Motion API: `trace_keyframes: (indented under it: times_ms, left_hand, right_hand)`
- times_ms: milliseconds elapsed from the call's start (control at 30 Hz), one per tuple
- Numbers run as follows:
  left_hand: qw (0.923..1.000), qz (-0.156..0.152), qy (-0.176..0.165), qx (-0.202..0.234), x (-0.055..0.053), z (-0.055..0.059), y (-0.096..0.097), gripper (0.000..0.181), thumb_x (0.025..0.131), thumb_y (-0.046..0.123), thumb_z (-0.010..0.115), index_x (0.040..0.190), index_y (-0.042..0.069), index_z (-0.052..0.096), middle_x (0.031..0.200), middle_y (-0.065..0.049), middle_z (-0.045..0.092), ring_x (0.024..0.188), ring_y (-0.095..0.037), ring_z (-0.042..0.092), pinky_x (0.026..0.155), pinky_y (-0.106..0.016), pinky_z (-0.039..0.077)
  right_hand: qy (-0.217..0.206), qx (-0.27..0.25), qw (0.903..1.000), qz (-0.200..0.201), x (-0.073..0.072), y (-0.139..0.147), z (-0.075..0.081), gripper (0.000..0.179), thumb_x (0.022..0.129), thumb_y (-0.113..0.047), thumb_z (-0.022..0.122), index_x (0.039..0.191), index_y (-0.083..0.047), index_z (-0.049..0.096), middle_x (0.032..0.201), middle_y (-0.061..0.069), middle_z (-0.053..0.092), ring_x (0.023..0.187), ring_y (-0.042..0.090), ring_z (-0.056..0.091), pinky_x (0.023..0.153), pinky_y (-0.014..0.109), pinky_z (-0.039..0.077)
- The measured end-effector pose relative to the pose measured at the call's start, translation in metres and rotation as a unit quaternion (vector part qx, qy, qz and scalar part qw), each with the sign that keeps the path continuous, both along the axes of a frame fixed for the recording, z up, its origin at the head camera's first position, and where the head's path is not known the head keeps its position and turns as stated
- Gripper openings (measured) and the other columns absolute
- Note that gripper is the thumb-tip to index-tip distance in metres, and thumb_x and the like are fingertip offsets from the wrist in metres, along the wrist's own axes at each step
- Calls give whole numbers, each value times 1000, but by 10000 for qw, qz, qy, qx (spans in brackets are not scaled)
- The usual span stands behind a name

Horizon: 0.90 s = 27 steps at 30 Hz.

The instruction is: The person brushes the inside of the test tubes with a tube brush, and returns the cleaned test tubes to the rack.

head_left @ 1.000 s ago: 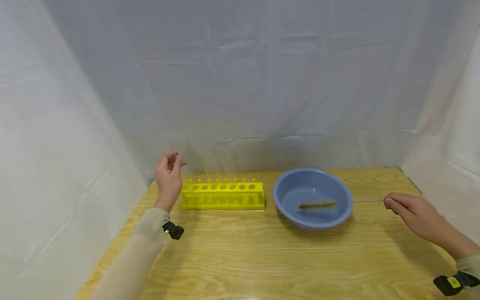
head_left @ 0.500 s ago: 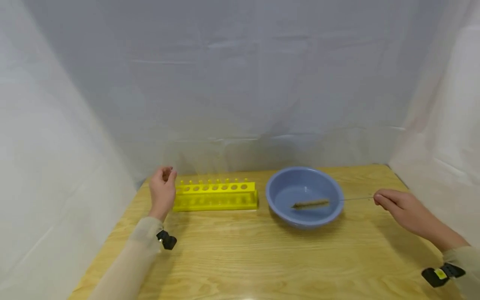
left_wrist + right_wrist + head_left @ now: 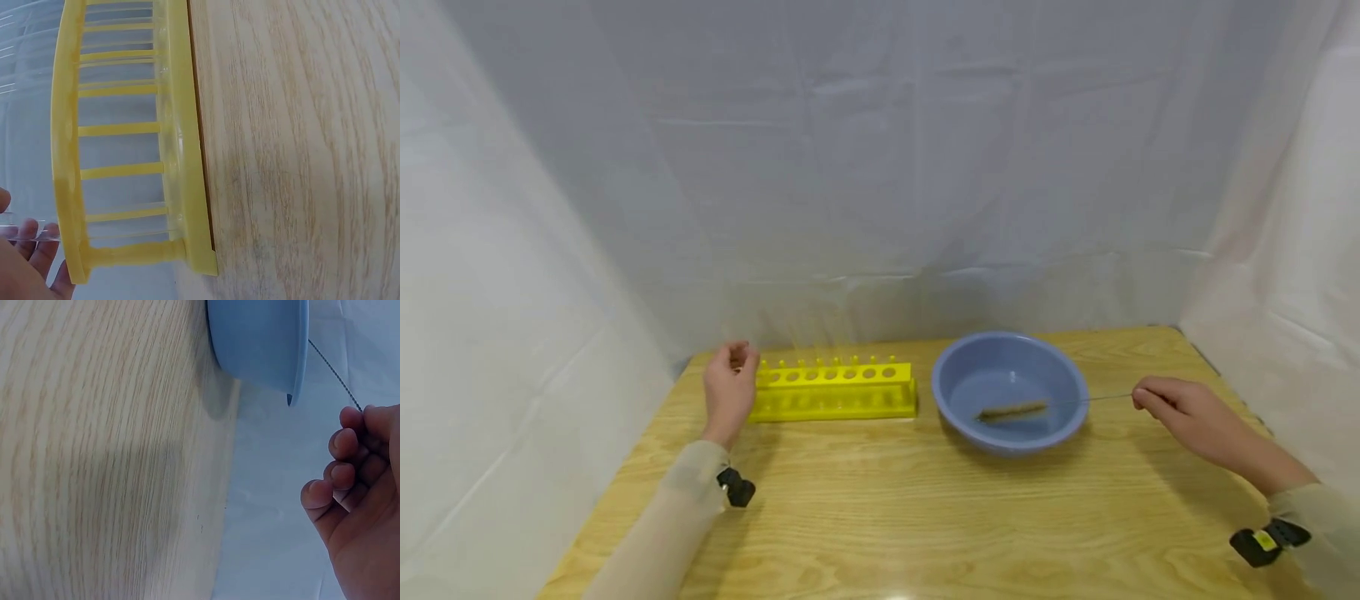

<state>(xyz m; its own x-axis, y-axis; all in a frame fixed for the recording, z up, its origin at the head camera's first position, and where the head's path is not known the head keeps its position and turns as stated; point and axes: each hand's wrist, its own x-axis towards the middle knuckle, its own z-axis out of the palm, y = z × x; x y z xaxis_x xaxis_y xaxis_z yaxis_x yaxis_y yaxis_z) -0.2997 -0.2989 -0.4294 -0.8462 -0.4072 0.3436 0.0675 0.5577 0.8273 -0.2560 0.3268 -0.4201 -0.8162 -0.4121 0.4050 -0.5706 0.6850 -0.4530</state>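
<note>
Currently a wooden surface (image 3: 865, 508) carries a blue basin (image 3: 1009, 442) on the right and a yellow rack (image 3: 835, 410) on the left. The left hand (image 3: 730, 390), fingers curled, has come down since a second ago to the rack's left end; the right hand (image 3: 1191, 418), also curled, has moved closer to the basin's right side. It pinches a brush (image 3: 1011, 412) by its wire handle (image 3: 335, 375), the brush's head now slightly farther left inside the basin. The left hand pinches a clear tube (image 3: 14, 226) at the rack; other clear tubes (image 3: 818, 337) jut faintly above it.
</note>
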Motion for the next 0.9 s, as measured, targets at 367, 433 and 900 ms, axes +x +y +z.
trace_keyframes:
  times_ms: [367,433,900]
  left_hand:
    - [9957,412,813,183,9,0,5,48,101,30,59,142,10,44,124,-14,46,110,-28,45,95,-39,39]
    - [9899,570,1292,105,13,2,10,41,100,25,59,136,8,46,119,-13,44,105,-26,42,89,-35,36]
    - [9699,-536,2139,-1030,25,16,51,15,96,4,59,111,-1,57,104,-19,53,94,-35,50,79,-44,43]
  right_hand:
    - [-190,-116,9996,160,-3,-4,-2,22,107,-12,50,89,-22,60,65,-9,43,50,2,34,47,24,35]
    - [-247,-93,9996,133,-3,-3,-2,22,107,-12,50,90,-22,61,67,-8,46,51,3,36,47,25,35]
    - [-84,-267,9996,-10,-7,-3,-5,22,107,-9,49,90,-17,62,75,-2,50,58,5,39,51,26,32]
